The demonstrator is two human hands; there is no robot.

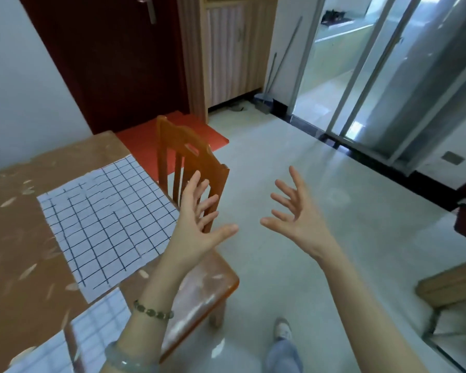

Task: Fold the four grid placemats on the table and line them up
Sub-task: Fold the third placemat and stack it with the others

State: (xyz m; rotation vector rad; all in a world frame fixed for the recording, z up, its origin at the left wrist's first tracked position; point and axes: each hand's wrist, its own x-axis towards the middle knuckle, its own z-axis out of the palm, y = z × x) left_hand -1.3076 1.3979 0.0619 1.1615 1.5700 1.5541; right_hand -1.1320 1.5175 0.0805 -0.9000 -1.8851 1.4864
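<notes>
A white placemat with a black grid [105,224] lies flat and unfolded on the brown table [14,238], near its right edge. A second grid placemat [97,319] lies closer to me at the table's near edge, and a further pale mat [41,356] shows at the bottom left, blurred. My left hand [199,224] is raised in front of the chair back, fingers spread, holding nothing. Over the floor to the right of the table, my right hand [293,214] is also spread and empty. The two palms face each other.
A wooden chair [191,168] stands against the table's right side, its seat [205,289] under my left forearm. A red doormat [151,141] lies before a dark door. Tiled floor stretches right toward glass sliding doors [388,90]. My foot [283,332] is below.
</notes>
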